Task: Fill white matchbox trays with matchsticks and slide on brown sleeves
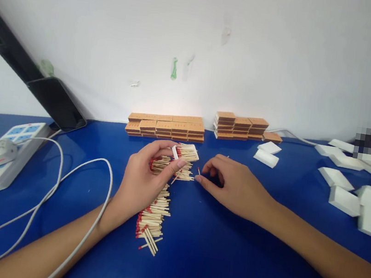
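Note:
My left hand (147, 175) holds a white matchbox tray (195, 150) between thumb and fingers. Matches (185, 152) with red heads lie inside this tray. Below and beside that hand, a long heap of loose matches (155, 211) runs toward me on the blue table, partly hidden by the fingers. To the right of the tray is my right hand (223, 177), its fingers curled and the thumb stretched toward the heap. A single match (198, 171) shows at the thumb tip, apparently pinched there; its lower end is hidden.
Stacked matchboxes (166, 127) line the wall, with a second stack (241, 128) farther right. Empty white trays (345, 200) lie scattered at the right, two more (266, 158) nearer the middle. White cables (62, 158) loop past my left forearm from a power strip (22, 133). A phone (58, 101) leans at left.

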Action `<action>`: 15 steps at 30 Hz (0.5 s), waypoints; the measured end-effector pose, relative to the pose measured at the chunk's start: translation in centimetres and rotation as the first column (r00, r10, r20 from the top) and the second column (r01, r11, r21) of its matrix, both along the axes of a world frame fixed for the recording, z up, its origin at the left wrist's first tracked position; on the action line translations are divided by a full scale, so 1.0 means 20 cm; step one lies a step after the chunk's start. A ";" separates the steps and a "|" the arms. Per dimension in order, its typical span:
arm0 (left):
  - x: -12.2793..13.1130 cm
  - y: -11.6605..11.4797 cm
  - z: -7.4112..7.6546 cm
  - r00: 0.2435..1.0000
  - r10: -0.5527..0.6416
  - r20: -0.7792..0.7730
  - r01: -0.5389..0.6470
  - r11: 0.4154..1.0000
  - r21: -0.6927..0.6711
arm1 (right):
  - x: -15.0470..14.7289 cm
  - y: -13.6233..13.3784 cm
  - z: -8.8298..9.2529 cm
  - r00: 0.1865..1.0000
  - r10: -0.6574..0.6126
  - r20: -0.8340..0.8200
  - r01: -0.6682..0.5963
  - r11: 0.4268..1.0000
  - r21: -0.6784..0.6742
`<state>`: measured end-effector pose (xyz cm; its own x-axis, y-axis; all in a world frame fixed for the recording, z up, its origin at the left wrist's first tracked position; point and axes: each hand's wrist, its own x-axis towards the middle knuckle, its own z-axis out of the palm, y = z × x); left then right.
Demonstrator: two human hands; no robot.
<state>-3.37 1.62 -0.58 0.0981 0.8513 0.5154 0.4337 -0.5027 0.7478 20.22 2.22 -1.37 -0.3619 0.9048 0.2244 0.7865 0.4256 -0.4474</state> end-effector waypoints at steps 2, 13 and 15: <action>0.00 0.00 0.00 1.000 -0.006 -0.006 0.006 1.000 -0.005 | -0.02 -0.02 -0.02 0.999 0.052 0.011 -0.052 0.997 0.061; 0.00 0.00 0.01 1.000 0.018 -0.016 -0.017 0.999 0.029 | -0.09 -0.08 -0.06 0.911 0.381 0.158 -0.404 0.902 0.151; 0.00 0.00 0.00 1.000 0.017 -0.013 -0.017 0.999 0.030 | -0.06 -0.07 -0.04 0.916 0.392 0.084 -0.400 0.908 0.123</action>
<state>-3.37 1.66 -0.50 0.0905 0.8374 0.5391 0.4521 -0.5169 0.7270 18.95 0.91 -2.13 -0.6994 0.6471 0.3033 0.5629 0.7603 -0.3241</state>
